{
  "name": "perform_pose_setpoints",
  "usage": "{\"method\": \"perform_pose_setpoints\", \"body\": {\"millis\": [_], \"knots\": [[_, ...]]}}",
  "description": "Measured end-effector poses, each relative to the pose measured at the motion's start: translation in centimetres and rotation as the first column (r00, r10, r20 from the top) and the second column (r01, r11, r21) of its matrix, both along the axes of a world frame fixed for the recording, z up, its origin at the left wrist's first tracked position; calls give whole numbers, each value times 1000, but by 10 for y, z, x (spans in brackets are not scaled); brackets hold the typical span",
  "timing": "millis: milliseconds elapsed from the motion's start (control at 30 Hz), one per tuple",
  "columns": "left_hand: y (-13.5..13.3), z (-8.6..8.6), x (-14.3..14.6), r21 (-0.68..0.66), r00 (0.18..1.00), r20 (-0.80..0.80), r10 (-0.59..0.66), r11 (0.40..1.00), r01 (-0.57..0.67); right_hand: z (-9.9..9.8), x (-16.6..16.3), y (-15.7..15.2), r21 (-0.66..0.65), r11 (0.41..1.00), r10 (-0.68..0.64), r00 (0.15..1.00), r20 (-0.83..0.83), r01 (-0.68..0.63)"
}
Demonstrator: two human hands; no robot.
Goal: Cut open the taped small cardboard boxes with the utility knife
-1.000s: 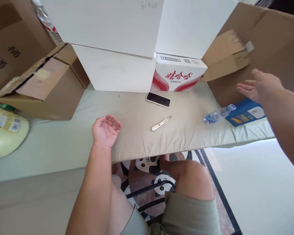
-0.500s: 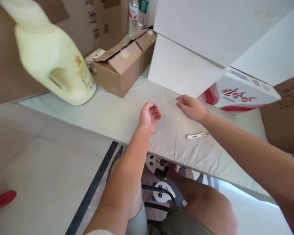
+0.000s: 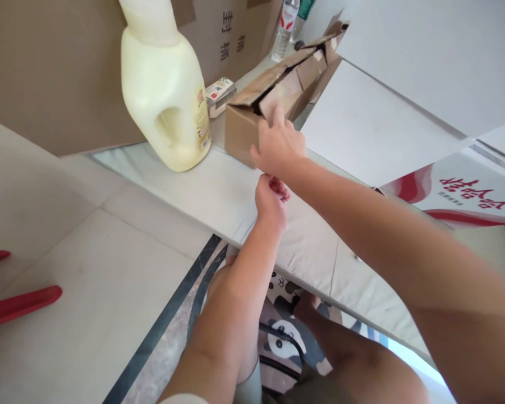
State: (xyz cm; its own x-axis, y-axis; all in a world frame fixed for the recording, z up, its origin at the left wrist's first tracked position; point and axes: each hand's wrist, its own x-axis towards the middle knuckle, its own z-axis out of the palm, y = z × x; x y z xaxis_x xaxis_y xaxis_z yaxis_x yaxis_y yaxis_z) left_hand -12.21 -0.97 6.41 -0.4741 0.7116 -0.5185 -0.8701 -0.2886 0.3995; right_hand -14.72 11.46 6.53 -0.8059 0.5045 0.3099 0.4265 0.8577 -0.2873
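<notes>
My right hand (image 3: pixel 281 143) reaches over the near end of a narrow brown cardboard box (image 3: pixel 243 130). Its fingers are spread, with the index finger pointing at the torn top flaps and seeming to touch one. No grip on the box shows. Just below, my left hand (image 3: pixel 272 199) hovers above or rests on the pale cloth-covered ledge (image 3: pixel 231 191); which one, I cannot tell. Its fingers curl inward and nothing shows in them. The box's top is partly parted, with a dark gap along it.
A pale yellow jug (image 3: pixel 164 84) stands left of the box, a small carton (image 3: pixel 220 92) between them. Behind are plastic bottles (image 3: pixel 285 28) and a big carton (image 3: pixel 67 67). White panels (image 3: pixel 374 123) and a red-and-white box (image 3: pixel 467 191) flank the right. Red objects (image 3: pixel 25 306) are at lower left.
My right hand has moved left and forward to the cardboard box. My left hand has curled more. The view has turned left, and the white cutter on the ledge is now mostly hidden behind my right forearm.
</notes>
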Motion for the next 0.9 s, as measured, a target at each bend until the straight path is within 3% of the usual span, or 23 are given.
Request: {"method": "perform_pose_setpoints", "body": {"millis": [67, 167, 267, 367, 433, 533, 633, 700, 800, 900], "knots": [[-3, -2, -8, -81, 987, -14, 162, 983, -162, 2, 17, -5, -37, 996, -75, 997, -7, 75], [-9, -6, -21, -138, 917, -152, 370, 910, -390, 18, 60, -22, -90, 973, -212, 977, 11, 212], [-14, -10, -28, -118, 824, -366, 432, 857, -502, 35, 120, -51, -148, 951, -285, 954, -92, 270], [-19, -10, -22, -44, 661, -642, 389, 841, -538, 38, 185, -91, -218, 931, -351, 885, -307, 294], [-21, -7, -12, 77, 542, -775, 324, 901, -427, 32, 225, -119, -231, 900, -434, 803, -408, 369], [-20, -2, 8, 199, 436, -878, 197, 979, -41, 15, 268, -156, -266, 863, -501, 655, -566, 429], [-16, 1, 29, 160, 328, -943, 55, 941, 299, -3, 294, -174, -357, 873, -488, 638, -596, 333], [-11, -1, 39, 108, 226, -974, 19, 916, 387, -13, 307, -174, -403, 876, -469, 670, -576, 266], [-3, -5, 50, 32, 85, -996, -4, 910, 414, -24, 322, -170, -482, 848, -474, 719, -508, 219], [2, -7, 56, -38, 0, -999, -42, 912, 408, -29, 328, -168, -539, 831, -477, 671, -568, 135]]}}
